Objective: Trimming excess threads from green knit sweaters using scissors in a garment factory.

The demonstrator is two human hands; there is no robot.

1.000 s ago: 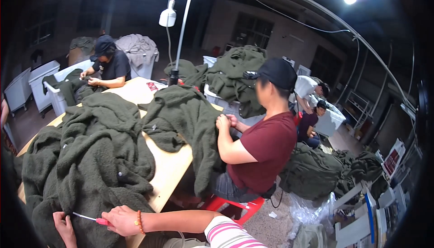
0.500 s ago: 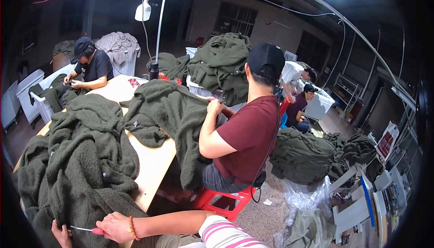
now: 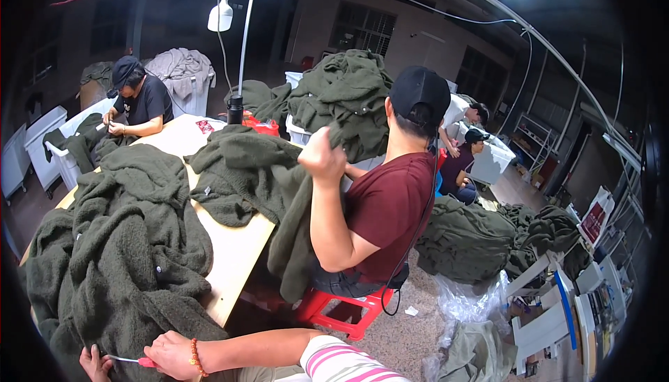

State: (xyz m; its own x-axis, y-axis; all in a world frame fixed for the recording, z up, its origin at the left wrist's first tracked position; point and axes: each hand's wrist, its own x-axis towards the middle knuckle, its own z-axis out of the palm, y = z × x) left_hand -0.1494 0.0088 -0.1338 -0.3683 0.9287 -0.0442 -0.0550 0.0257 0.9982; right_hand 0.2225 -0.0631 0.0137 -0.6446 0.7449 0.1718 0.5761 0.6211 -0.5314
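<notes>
Small red-handled thread snips [image 3: 132,360] lying level at the bottom edge, blades pointing left, right hand [image 3: 169,355] pinching the handle, left hand [image 3: 94,362] gripping dark green fleece garment [image 3: 118,270] on wooden table [image 3: 233,256].

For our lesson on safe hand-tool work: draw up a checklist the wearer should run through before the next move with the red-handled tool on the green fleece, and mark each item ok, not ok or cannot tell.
1. Right hand grips the red-handled tool: ok, fingers closed round the handle.
2. Left hand off the tool's tip: cannot tell, it sits very close at the picture's lower edge.
3. Green fleece garment supported: ok, it lies heaped on the wooden table.
4. Spot being worked visible: not ok, it is cut off by the frame edge.
5. Neighbour in the maroon shirt apart from both hands: ok, seated further along the table.
</notes>
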